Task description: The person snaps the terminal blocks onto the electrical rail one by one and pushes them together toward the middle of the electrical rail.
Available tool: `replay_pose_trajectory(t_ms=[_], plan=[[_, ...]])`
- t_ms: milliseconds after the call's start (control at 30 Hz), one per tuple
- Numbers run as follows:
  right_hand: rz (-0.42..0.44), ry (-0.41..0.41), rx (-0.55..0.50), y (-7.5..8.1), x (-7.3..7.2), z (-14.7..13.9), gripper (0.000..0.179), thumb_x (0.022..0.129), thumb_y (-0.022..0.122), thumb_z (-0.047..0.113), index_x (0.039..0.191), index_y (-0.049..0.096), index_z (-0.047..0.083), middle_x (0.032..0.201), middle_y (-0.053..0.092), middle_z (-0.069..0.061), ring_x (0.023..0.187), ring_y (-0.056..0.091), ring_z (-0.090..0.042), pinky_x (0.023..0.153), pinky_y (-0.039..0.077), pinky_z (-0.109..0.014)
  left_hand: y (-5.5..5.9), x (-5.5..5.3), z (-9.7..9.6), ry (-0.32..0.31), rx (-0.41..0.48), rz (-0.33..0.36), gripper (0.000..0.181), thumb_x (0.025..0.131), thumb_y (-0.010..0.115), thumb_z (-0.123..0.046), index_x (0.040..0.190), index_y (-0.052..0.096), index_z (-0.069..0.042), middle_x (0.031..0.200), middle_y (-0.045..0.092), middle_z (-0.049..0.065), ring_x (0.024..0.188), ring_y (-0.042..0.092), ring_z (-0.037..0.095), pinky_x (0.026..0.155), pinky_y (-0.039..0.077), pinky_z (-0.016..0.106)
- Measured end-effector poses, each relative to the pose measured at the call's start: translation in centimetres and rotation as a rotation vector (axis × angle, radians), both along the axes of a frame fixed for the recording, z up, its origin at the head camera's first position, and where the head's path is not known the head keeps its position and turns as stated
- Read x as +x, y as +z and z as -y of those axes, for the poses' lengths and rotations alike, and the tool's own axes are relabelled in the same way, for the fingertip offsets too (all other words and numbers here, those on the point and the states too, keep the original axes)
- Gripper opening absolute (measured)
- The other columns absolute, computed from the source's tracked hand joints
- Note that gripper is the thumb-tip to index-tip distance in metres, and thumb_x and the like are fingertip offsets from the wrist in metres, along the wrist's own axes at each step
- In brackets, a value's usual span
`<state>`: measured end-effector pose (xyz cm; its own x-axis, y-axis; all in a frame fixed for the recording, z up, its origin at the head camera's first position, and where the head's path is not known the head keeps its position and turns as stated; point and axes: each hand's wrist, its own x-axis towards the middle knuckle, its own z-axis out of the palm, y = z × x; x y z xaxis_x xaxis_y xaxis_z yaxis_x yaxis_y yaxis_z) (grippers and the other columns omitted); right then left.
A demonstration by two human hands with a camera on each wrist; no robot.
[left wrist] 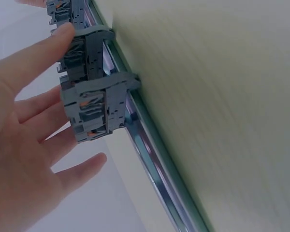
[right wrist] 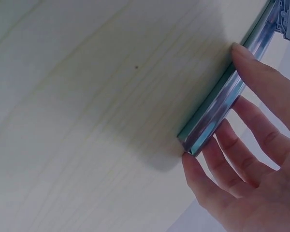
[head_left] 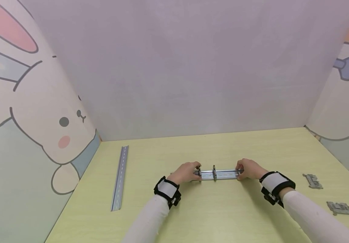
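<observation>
A slotted metal DIN rail (head_left: 226, 174) lies across the table between both hands. Grey terminal blocks sit upright on it; one terminal block (head_left: 214, 172) stands apart between the hands, and others are at the left hand. My left hand (head_left: 186, 172) holds a terminal block (left wrist: 82, 60), its thumb on one side and fingers on the other. Beside that one, a nearer terminal block (left wrist: 99, 106) faces the left wrist camera. At the rail's right end, my right hand (head_left: 249, 169) grips the rail (right wrist: 215, 108) across its edges, thumb opposite the fingers.
A second slotted rail (head_left: 120, 179) lies lengthwise on the left part of the yellowish table (head_left: 223, 216). Two loose grey terminal blocks rest at the right: a farther block (head_left: 313, 181) and a nearer block (head_left: 340, 208). Walls (head_left: 192, 84) enclose the back and sides.
</observation>
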<state>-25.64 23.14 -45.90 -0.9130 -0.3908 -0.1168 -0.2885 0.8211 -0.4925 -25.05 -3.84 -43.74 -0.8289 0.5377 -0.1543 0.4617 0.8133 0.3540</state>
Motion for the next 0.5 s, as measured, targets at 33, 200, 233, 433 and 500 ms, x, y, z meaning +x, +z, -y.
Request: replay_pose_trajectory(t_ms=[33,200,233,433,500], plan=[[0.001,0.004,-0.007,-0.3,-0.3,-0.2,0.029,0.061,0.079,0.013,0.081,0.060,0.003,0.074,0.049,-0.004,0.068,0.043,-0.018,0.061,0.036,-0.031,0.1,0.0,-0.1,0.001,-0.001,0.001,0.052,0.079,0.066,-0.028,0.124,0.048,-0.009,0.117,0.056,0.005,0.104,0.053,0.017,0.085,0.042,0.025],[-0.041,0.059,-0.046,-1.8,-1.3,-1.2,0.032,0.061,0.080,0.022,0.079,0.060,0.005,0.072,0.048,-0.003,0.065,0.042,-0.017,0.059,0.035,-0.029,0.2,0.1,-0.5,-0.008,-0.014,-0.016,0.051,0.079,0.066,-0.029,0.123,0.049,-0.009,0.115,0.057,0.004,0.102,0.054,0.016,0.084,0.042,0.025],[-0.042,0.056,-0.042,-1.6,-1.1,-1.1,0.032,0.061,0.080,0.020,0.079,0.060,0.004,0.072,0.048,-0.004,0.065,0.042,-0.017,0.058,0.035,-0.029,0.2,0.1,-0.6,-0.011,-0.018,-0.021,0.051,0.079,0.066,-0.030,0.123,0.049,-0.009,0.114,0.057,0.003,0.101,0.054,0.016,0.084,0.042,0.025],[-0.022,0.004,0.010,0.6,0.4,0.2,0.028,0.061,0.078,0.009,0.080,0.059,0.000,0.073,0.049,-0.006,0.066,0.042,-0.018,0.060,0.036,-0.031,0.3,0.1,-1.3,-0.032,-0.040,-0.061,0.051,0.078,0.066,-0.031,0.122,0.050,-0.009,0.113,0.058,0.003,0.101,0.055,0.018,0.086,0.041,0.027],[-0.028,0.004,0.022,0.7,0.5,0.3,0.027,0.062,0.077,0.007,0.080,0.059,-0.001,0.074,0.050,-0.006,0.067,0.042,-0.018,0.060,0.036,-0.030,0.3,0.1,-1.6,-0.034,-0.041,-0.064,0.052,0.078,0.067,-0.031,0.122,0.050,-0.009,0.112,0.059,0.003,0.101,0.055,0.018,0.087,0.041,0.027]])
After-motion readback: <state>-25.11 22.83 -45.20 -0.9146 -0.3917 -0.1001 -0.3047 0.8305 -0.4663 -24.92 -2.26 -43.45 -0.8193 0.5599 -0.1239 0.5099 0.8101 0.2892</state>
